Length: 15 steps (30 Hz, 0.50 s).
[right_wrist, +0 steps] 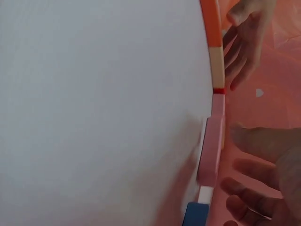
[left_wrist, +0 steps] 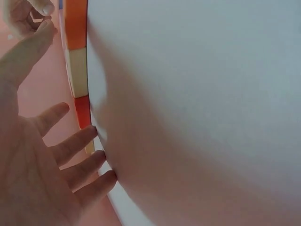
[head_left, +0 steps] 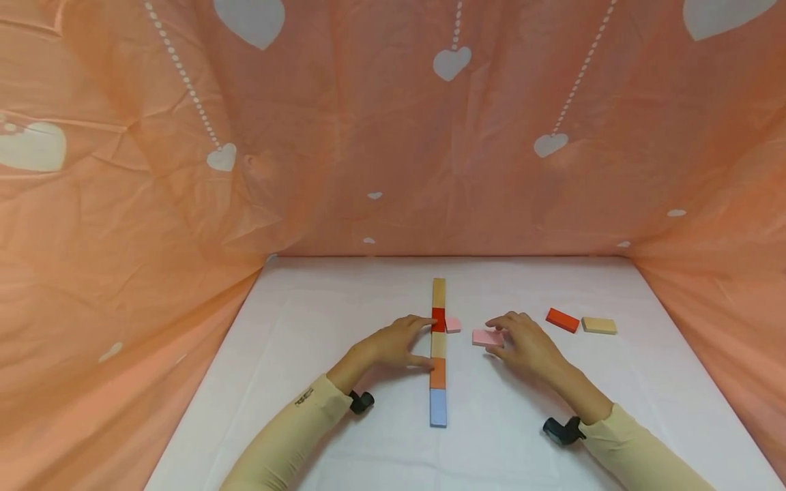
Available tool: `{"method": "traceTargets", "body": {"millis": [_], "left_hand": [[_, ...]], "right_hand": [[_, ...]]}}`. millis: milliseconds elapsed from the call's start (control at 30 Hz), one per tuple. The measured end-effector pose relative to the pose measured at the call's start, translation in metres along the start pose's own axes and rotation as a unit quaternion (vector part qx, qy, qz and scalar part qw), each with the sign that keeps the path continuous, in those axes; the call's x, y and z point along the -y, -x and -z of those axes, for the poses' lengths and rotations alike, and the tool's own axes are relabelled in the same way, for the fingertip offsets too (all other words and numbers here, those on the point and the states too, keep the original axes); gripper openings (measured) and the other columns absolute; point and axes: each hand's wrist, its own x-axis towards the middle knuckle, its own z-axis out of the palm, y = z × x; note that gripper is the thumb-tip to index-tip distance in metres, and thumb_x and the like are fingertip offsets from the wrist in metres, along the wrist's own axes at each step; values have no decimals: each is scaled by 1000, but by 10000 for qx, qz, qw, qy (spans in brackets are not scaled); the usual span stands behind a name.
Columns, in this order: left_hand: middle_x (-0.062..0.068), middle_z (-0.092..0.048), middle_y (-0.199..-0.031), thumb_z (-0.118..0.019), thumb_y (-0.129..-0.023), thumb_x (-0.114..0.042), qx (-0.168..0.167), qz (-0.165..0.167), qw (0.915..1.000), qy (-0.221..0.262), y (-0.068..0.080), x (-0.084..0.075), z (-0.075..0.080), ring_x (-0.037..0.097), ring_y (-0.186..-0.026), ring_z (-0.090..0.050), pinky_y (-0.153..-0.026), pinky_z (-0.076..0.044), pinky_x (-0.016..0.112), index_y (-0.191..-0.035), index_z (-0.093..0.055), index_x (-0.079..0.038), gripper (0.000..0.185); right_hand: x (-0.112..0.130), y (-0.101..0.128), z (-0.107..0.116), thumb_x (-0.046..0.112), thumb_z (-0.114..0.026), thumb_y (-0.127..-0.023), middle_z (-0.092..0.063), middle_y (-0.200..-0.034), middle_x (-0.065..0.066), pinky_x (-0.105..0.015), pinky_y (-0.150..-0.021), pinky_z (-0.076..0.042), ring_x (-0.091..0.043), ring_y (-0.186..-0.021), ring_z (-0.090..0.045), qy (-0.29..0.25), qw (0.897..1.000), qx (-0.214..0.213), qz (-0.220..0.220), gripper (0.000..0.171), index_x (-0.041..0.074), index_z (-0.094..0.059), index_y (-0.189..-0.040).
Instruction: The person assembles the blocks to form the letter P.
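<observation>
A line of flat blocks (head_left: 438, 351) runs away from me on the white table (head_left: 319, 327): blue, orange, wood, red, wood. My left hand (head_left: 424, 341) lies against its left side, with straight fingers (left_wrist: 80, 141) touching the red block (left_wrist: 83, 110) and the thumb by the orange block (left_wrist: 75, 23). One pink block (head_left: 453, 324) sits against the red block's right side. My right hand (head_left: 499, 337) is at the right end of a second pink block (head_left: 485, 337), with relaxed fingers (right_wrist: 249, 174) beside that pink block (right_wrist: 210, 150).
A loose red block (head_left: 562, 320) and a wooden block (head_left: 598, 325) lie to the right of my right hand. Orange cloth with white hearts (head_left: 393, 136) walls the table at the back and both sides.
</observation>
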Motion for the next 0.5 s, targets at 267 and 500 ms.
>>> {"method": "traceTargets", "body": {"millis": [267, 500], "left_hand": [[14, -46, -159, -84, -91, -52, -103, -152, 9997, -181, 2, -6, -3, 33, -147, -45, -120, -41, 50, -164, -41, -13, 94], [13, -45, -159, -82, -92, -55, -67, -92, 9993, -359, 2, -6, -6, 32, -147, -45, -121, -40, 48, -165, -39, -16, 94]], "right_hand": [[-10, -5, 0, 21, -92, -85, -71, -107, -5, -54, -94, -51, -28, -101, -59, 322, 9994, 134, 46, 39, 9, -77, -119], [-14, -8, -2, 20, -90, -87, -70, -101, -3, -46, -87, -45, -27, -99, -58, 405, 9987, 305, -11, 32, 8, -78, -114]]}}
